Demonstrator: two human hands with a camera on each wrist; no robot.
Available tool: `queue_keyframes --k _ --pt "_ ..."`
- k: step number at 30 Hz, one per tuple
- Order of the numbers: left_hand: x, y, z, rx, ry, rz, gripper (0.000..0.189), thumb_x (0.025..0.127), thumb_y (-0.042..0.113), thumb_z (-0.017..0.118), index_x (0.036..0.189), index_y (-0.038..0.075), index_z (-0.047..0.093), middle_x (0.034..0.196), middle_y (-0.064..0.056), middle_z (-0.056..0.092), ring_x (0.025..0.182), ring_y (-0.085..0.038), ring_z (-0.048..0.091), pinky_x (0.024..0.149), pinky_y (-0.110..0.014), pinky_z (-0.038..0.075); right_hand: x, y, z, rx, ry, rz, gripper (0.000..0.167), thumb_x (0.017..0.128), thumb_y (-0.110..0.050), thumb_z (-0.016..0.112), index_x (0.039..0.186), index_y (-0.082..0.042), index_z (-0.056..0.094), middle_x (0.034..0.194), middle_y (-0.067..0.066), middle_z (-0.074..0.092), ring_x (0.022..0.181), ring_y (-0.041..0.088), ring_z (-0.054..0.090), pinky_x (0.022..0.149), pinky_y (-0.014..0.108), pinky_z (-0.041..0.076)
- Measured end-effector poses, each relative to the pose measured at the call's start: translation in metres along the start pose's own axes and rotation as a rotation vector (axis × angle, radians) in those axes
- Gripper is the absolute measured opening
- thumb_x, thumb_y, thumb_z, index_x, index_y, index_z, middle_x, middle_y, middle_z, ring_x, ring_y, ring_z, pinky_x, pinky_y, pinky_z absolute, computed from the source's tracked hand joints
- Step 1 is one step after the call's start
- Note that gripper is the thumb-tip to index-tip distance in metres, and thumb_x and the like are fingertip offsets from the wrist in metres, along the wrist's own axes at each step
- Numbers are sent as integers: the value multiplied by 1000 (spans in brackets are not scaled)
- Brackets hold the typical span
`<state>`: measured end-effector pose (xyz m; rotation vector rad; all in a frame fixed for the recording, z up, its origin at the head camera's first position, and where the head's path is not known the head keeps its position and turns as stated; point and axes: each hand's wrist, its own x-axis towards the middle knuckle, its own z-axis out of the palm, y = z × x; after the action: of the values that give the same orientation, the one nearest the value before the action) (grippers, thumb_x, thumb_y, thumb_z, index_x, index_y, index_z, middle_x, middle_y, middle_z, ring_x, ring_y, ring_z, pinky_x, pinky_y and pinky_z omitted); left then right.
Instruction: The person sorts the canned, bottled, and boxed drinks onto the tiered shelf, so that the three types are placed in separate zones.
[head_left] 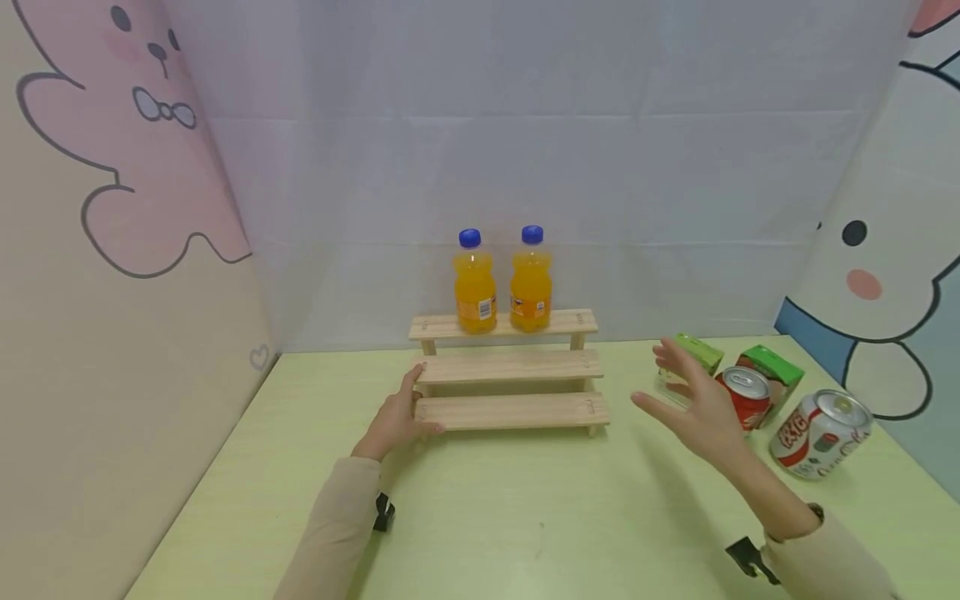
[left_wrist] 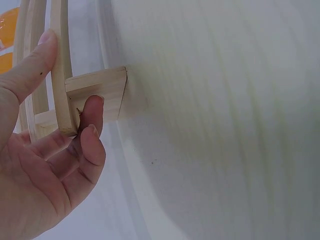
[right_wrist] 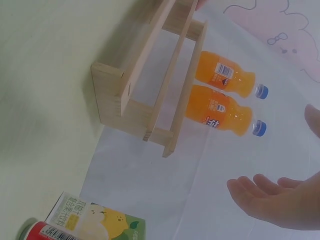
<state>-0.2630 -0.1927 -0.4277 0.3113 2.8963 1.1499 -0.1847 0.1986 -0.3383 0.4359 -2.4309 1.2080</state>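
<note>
A three-tier wooden shelf (head_left: 510,367) stands on the table against the back sheet. Two orange soda bottles (head_left: 476,287) with blue caps stand side by side on its top tier. My left hand (head_left: 390,423) grips the shelf's left end; in the left wrist view its thumb lies along the lowest board (left_wrist: 61,65) and its fingers curl round the end. My right hand (head_left: 708,417) hovers in the air right of the shelf, fingers and thumb spread, holding nothing. From the head view it partly hides a green drink carton (head_left: 697,350). The bottles (right_wrist: 220,110) also show in the right wrist view.
At the table's right are a red can (head_left: 748,393), a second green-topped carton (head_left: 772,367) and a white-and-red cola can (head_left: 821,433), standing close together. Cartoon-printed sheets hang on both sides. Black clips (head_left: 384,512) sit by the sleeves.
</note>
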Motion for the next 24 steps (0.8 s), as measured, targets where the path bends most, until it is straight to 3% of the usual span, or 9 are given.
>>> queue_keyframes --k 5,11,18,24 --pt "0 0 0 1 -1 2 105 69 23 80 146 10 10 121 -27 51 106 -39 52 88 -51 40 -8 3 -6 -49 17 -28 73 78 -11 72 139 0 32 127 23 47 111 36 45 79 2 32" --pt "0 -2 1 10 -1 10 105 69 24 80 146 10 9 120 -26 52 104 -38 53 87 -51 41 -17 8 -12 -94 0 0 72 79 -16 72 138 -3 33 125 22 49 109 36 47 77 6 35" --pt "1 -1 0 7 3 10 105 69 23 80 146 10 10 120 -27 51 104 -39 53 87 -51 41 -25 16 -20 -148 -29 60 71 80 -19 71 138 -4 34 125 24 49 107 39 50 79 39 46" --pt "0 1 -1 3 2 6 104 69 21 80 145 8 10 120 -27 52 104 -39 53 88 -51 41 -33 24 -26 -203 -75 138 73 79 -25 72 134 6 35 125 31 45 111 47 43 81 62 36"
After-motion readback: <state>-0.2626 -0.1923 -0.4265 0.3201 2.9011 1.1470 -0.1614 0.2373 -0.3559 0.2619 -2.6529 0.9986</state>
